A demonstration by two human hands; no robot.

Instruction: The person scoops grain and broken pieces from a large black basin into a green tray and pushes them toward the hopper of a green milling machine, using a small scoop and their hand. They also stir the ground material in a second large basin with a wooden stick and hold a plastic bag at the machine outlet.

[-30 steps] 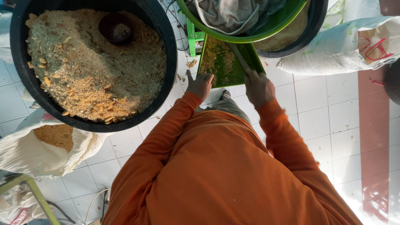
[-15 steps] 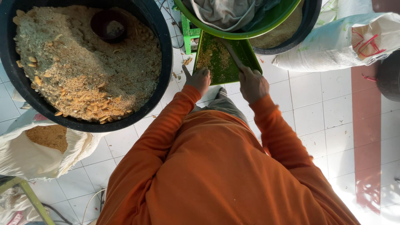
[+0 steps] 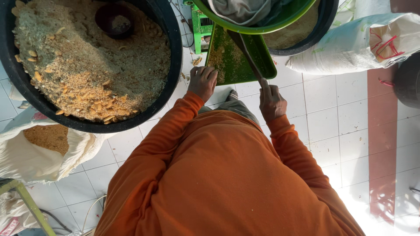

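My left hand rests with curled fingers on the near edge of a green chute-like tray that holds crumbly yellowish feed. My right hand is closed on the end of a dark stick. The stick runs up across the tray and under a green basin. Both arms wear orange sleeves. The tray's far end is hidden beneath the basin.
A large black tub of mixed feed with a small dark bowl sits at left. A second black tub is under the basin. A white sack lies at right, and an open sack of brown meal at lower left. The floor is white tile.
My right hand has drawn back slightly toward my body with the stick. My left hand stays on the tray edge. The view has shifted a little.
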